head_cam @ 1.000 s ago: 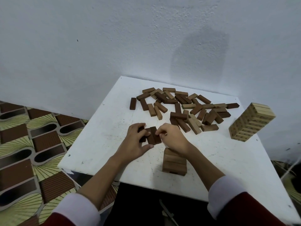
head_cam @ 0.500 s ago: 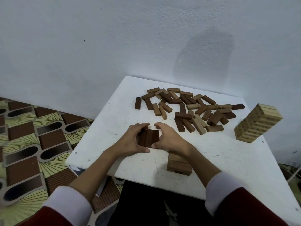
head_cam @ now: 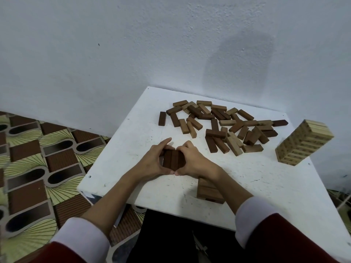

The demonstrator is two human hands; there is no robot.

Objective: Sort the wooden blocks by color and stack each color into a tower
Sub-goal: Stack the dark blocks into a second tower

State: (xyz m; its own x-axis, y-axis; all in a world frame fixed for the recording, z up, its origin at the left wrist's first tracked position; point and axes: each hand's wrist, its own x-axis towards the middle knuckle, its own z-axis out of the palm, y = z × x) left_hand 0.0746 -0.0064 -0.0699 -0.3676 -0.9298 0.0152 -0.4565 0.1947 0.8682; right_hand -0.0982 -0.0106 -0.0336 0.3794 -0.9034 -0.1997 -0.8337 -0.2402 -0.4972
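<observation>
A: Floor state, left side?
B: Patterned floor mat point(head_cam: 38, 168) at 9 o'clock of the white desk point(head_cam: 266, 186).
A: Hands?
B: Left hand point(head_cam: 152, 164) and right hand point(head_cam: 191, 162) meet mid-desk. Both grips are clamped around a small dark block stack point(head_cam: 173, 160), fingers curled on its sides, thumbs touching at its 6 o'clock edge. Left index finger points out straight toward 12.
A: Stack layout?
B: Dark blocks side by side on top; how many layers sit below I can't tell, the hands cover it.
A: Rest of the blocks?
B: Medium-brown stack point(head_cam: 207, 192) at 5 o'clock of the hands, partly under the right forearm. Loose block pile point(head_cam: 224, 126), mixed dark, mid and light, at 1 o'clock. Light block tower point(head_cam: 303, 143) near the desk's 3 o'clock edge, well apart from the pile.
</observation>
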